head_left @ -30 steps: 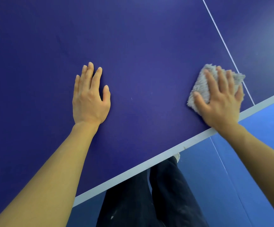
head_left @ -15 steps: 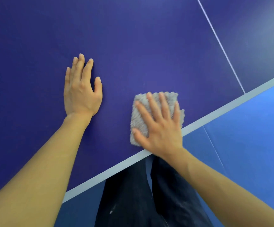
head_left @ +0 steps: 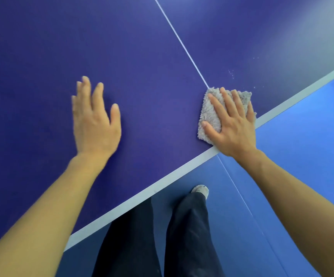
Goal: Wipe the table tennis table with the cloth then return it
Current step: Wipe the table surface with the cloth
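The dark blue table tennis table point(head_left: 142, 66) fills the upper left, its white edge band running diagonally from lower left to upper right. A folded grey fluffy cloth point(head_left: 212, 114) lies near that edge, at the foot of the thin white centre line. My right hand point(head_left: 232, 124) presses flat on the cloth with straight, spread fingers and covers its right half. My left hand point(head_left: 94, 120) is flat over the table surface farther left, fingers straight and blurred by motion, holding nothing.
Below the table edge lies a blue floor point(head_left: 302, 156) with a thin seam line. My legs in dark trousers point(head_left: 162, 236) and one light shoe point(head_left: 201, 190) stand close to the table edge. Small pale specks point(head_left: 232, 73) dot the table beyond the cloth.
My right hand has slid the cloth along the table edge, left to the middle and then back right to the centre line. My left hand stays flat and has shifted slightly.
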